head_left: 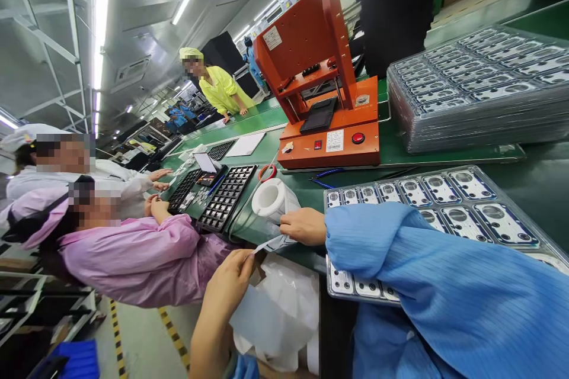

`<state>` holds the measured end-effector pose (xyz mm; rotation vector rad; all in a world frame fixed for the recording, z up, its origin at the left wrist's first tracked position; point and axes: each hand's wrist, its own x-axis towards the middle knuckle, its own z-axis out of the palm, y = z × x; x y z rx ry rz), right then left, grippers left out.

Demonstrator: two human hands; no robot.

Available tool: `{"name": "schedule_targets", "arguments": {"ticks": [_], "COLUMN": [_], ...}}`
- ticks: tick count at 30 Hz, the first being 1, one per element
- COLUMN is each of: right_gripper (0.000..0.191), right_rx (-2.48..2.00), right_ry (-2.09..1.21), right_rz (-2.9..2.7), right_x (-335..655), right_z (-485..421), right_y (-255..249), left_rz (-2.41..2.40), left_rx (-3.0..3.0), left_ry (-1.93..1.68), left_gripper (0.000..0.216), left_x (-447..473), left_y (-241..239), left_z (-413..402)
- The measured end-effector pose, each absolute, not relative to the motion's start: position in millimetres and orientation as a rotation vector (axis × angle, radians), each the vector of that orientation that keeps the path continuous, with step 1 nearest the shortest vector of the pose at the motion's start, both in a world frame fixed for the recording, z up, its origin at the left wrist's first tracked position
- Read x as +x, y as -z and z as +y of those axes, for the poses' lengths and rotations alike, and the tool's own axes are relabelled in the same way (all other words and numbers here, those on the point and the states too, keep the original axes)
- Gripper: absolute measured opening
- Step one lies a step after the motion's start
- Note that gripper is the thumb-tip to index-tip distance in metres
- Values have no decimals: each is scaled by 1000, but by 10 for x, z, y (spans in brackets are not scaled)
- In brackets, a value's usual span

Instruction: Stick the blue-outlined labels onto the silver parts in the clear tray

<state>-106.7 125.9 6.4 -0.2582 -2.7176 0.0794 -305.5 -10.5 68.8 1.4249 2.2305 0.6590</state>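
Right at the near edge of the green counter (400,154), the left hand (229,278) and the right hand (304,226) together pinch a thin white strip of film (273,243), fingers clenched on its two ends. Just behind the right hand sits a white roll of tape (272,198), from which the strip leads. Beside the roll, under the blue sleeve, lies a clear plastic tray of metal plates (466,201). Behind the roll stands an orange press machine (324,71), with a stack of clear trays (480,95) next to it. Beyond the roll, away from the press, lies a black gridded tray (226,195), where a person in a pink coat (133,254) leans.
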Motion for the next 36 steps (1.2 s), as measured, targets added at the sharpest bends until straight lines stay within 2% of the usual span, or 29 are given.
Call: {"name": "schedule_targets", "arguments": {"ticks": [4,10,23,29,36], "right_gripper": [11,14,14,18,23], "right_rx": [-236,-272,-531,-173,157], "right_ry": [-82,-67,-65,-60,-67], "right_rz": [-2734,-2749,-2685,-2656,-2559], "right_x": [-1077,-1008,-908,-979,-1119], "right_z": [1297,1349,1346,925,367], "right_y": [-65,-82,19,-234,-184], "left_rz": [2072,1816,1539,1575,1561], "left_rx": [1308,976,691,733,807], "left_ry": [-599,-597,-911,-948,-1077], "left_gripper": [17,35,46,30,35], "left_x": [-3238,-3530,-3531,-3330,-3168], "left_y": [-815,-858,-176,-43,6], "left_z": [10,-71,-775,-808,-741]}}
